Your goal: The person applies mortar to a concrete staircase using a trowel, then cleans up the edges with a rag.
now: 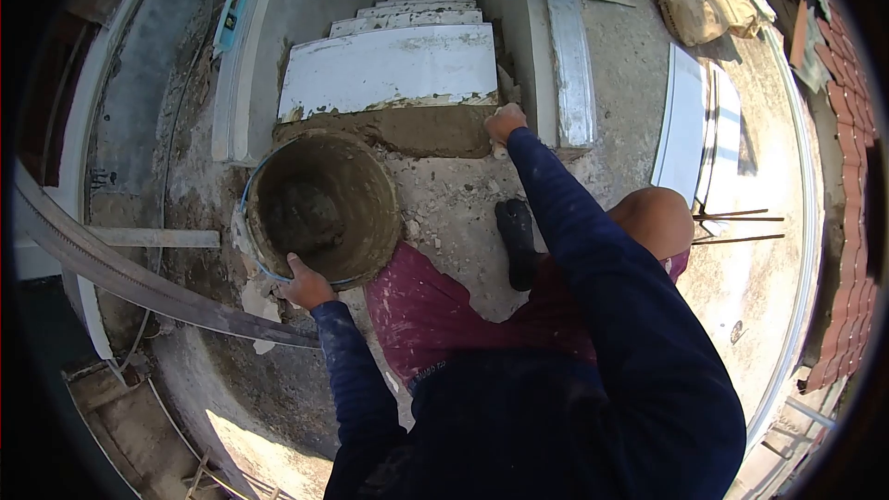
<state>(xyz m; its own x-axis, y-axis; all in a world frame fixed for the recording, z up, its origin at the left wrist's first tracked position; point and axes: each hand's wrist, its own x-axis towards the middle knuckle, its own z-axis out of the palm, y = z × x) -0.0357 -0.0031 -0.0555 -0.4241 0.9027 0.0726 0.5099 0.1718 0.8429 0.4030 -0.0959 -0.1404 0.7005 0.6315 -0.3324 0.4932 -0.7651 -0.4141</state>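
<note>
bucket (369,199) stands beside the mortar (431,132), apparently for easy reach; the left hand (308,284) grips its rim, likely steadying it, while the right hand's (506,123) fingers curl tight, any hold unclear.

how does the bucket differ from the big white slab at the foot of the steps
The bucket is round and hollow, while the slab is flat and roughly rectangular. The bucket's inside is grey-brown; the slab's face is mostly white. The left hand is on the bucket's rim, whereas the slab's near right corner is close to the right hand. Both carry grey-brown smears.
</note>
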